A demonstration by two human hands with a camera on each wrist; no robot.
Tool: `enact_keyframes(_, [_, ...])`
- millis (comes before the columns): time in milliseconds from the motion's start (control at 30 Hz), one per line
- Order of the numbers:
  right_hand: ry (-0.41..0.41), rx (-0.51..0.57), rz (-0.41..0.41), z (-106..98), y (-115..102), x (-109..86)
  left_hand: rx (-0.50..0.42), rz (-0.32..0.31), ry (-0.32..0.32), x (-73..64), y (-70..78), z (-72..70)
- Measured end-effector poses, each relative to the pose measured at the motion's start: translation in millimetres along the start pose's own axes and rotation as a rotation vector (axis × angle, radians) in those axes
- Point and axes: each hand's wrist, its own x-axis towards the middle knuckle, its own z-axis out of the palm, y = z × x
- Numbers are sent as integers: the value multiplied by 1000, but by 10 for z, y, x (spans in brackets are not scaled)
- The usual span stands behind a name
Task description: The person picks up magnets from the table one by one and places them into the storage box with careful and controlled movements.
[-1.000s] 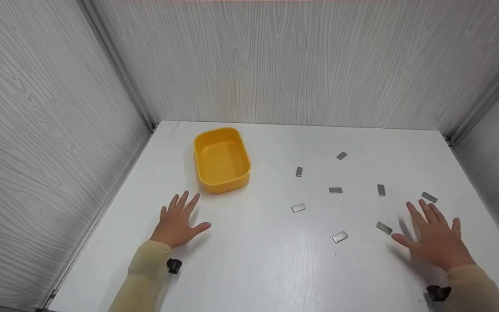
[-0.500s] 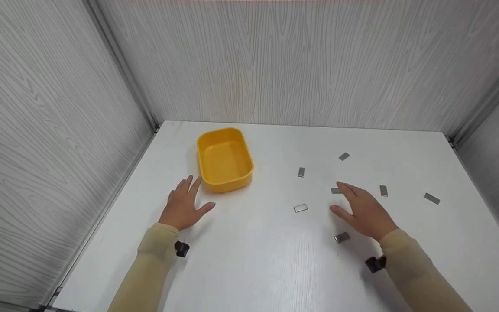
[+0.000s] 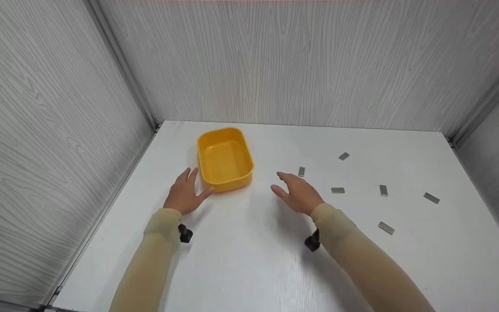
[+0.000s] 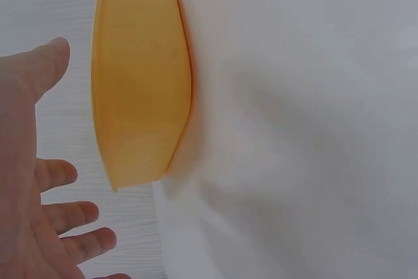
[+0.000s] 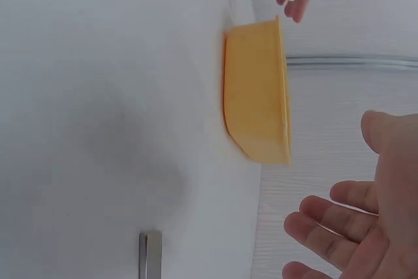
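A yellow rectangular plastic bin (image 3: 228,187), with nothing in it, stands at the left rear of the white table. My left hand (image 3: 184,195) is held at its front left corner, fingers spread and thumb pointing toward the bin. My right hand (image 3: 299,194) is over the table to the bin's right, palm turned inward, thumb and fingers apart. Neither hand holds anything. Beyond my right fingers lies a small flat silver metal block (image 3: 301,171). In the left wrist view, the bin's side wall (image 4: 140,83) faces the open palm.
Several more silver blocks lie scattered to the right, among them a middle block (image 3: 338,190), a rear block (image 3: 344,156) and a front block (image 3: 386,228). Grey wood-grain panels (image 3: 297,65) enclose the table at the back and sides. My right forearm covers part of the tabletop.
My right hand has swept left from the table's right side to near the bin. The left hand has moved slightly forward toward the bin. Two silver blocks are now hidden by the right arm.
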Motion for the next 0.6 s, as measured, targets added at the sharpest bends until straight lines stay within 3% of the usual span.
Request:
enact_keyframes(267, [40, 92, 97, 168, -295, 454, -149, -97, -50, 186, -48, 43])
enact_keyframes(500, [85, 42, 189, 348, -516, 706, -361, -212, -76, 322, -18, 116])
enact_keyframes(600, [86, 23, 207, 412, -561, 758, -420, -225, -81, 386, 32, 152])
